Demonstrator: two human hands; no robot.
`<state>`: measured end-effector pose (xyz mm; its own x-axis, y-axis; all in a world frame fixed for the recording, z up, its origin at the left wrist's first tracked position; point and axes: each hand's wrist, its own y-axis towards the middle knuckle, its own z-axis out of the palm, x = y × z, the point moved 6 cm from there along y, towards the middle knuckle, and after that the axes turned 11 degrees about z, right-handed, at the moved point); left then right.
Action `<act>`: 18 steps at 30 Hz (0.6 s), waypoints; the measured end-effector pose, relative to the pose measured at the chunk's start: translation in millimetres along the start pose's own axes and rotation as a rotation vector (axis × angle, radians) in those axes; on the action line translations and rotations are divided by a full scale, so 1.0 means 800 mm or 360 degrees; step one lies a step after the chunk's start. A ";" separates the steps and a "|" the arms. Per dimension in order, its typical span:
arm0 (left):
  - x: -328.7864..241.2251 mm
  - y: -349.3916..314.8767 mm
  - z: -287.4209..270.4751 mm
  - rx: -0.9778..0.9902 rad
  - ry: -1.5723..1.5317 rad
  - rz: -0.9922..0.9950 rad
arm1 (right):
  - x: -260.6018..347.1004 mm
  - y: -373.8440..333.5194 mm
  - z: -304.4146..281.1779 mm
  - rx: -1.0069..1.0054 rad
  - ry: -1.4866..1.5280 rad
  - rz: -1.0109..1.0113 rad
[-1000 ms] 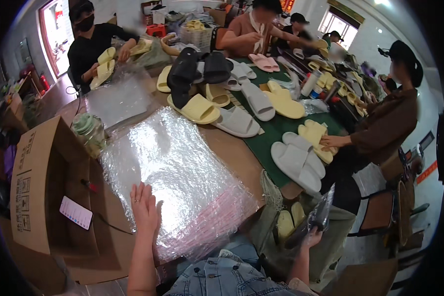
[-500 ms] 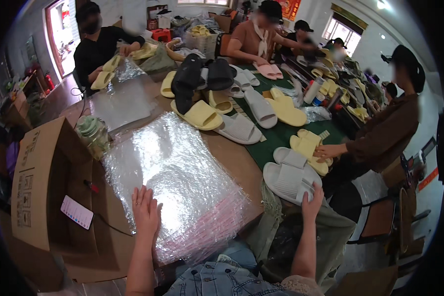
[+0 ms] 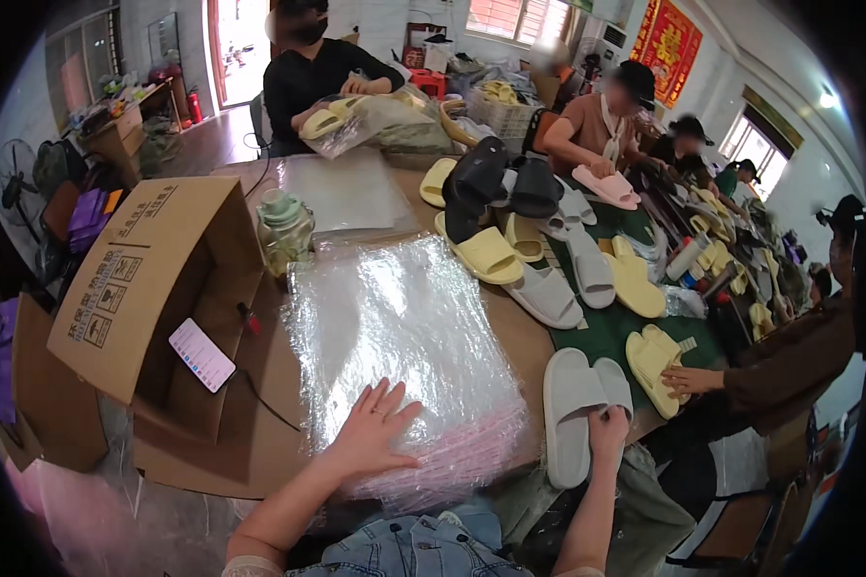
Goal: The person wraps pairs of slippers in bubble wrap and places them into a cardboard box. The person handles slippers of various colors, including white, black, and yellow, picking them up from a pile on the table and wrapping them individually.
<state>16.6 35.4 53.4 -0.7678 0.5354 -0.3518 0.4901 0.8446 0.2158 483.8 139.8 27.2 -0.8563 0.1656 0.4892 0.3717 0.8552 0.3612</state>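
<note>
My left hand (image 3: pixel 373 433) lies with fingers spread on a stack of clear plastic bags (image 3: pixel 404 317), whose near edges look pink. To its right, my right hand (image 3: pixel 608 431) grips a pair of grey slippers (image 3: pixel 568 423) at the table's near edge, its fingers curled in at the strap of the right one. The left slipper of the pair stands tilted, toe away from me. Just beyond, a co-worker's hand rests on a pair of yellow slippers (image 3: pixel 656 361). More grey slippers (image 3: pixel 545 294) lie past the bag stack.
An open cardboard box (image 3: pixel 154 279) stands at left with a phone (image 3: pixel 202 356) on it. Behind it is a greenish jar (image 3: pixel 285 226). Black slippers (image 3: pixel 479 178) and yellow ones are heaped at the table's middle. Several co-workers handle slippers around the far and right sides.
My right hand has taken hold of the grey slippers and drawn them nearer, turning them toes away. My left hand has spread over the bags. The view has swung left.
</note>
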 end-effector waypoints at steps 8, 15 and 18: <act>0.014 -0.014 0.033 -0.0177 0.0003 -0.0019 | 0.084 -0.038 -0.048 -0.0268 0.0887 -0.0118; 0.015 -0.014 0.024 -0.0291 -0.0186 -0.0044 | 0.297 -0.078 -0.063 0.0349 0.1114 -0.0596; 0.015 -0.014 0.025 -0.0261 -0.0153 0.0044 | 0.336 -0.090 -0.039 0.0573 0.1085 -0.0517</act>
<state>10.4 32.2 28.8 -0.7080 0.5622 -0.4274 0.4308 0.8234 0.3694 238.0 107.4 157.7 -0.4535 -0.3508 0.8193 -0.0929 0.9329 0.3480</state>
